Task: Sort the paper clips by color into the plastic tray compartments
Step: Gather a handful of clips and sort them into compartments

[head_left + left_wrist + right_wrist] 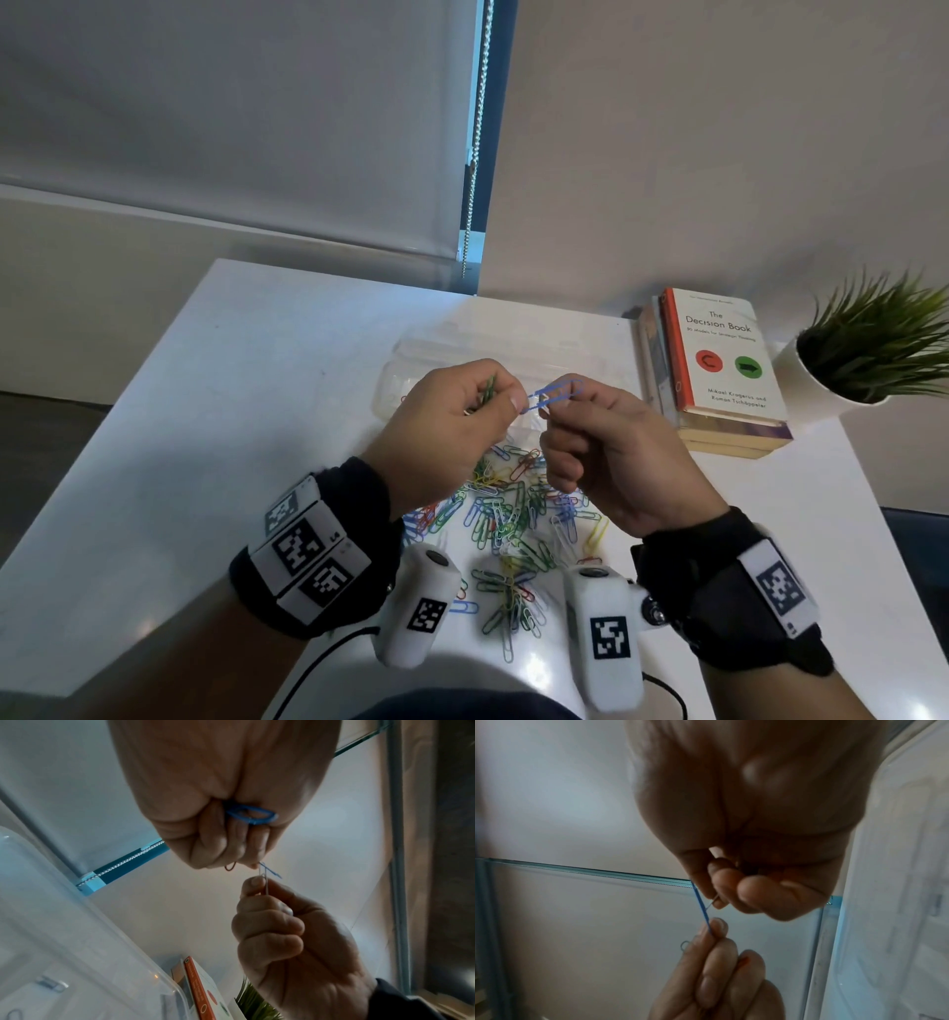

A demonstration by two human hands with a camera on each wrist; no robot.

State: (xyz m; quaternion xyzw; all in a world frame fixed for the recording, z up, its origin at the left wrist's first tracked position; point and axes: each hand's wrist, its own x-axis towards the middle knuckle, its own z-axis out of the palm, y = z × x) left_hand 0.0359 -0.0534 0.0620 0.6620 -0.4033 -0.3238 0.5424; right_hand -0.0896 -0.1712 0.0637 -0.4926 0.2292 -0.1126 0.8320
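Above the loose pile of coloured paper clips (513, 524), a blue paper clip (557, 393) spans between my two hands. My left hand (513, 403) pinches its near end (707, 923) and also holds green clips (490, 390). In the left wrist view another blue clip (250, 817) lies in that palm and a red loop (230, 867) pokes out. My right hand (557, 408) pinches a thin pale clip (264, 884) hooked to the blue one. The clear plastic tray (436, 354) stands just beyond the hands, with a few clips inside it.
A stack of books (719, 370) lies at the right of the white table (257, 385), and a potted plant (873, 354) stands beyond it. A blind chain (475, 154) hangs at the back. The table's left edge runs diagonally.
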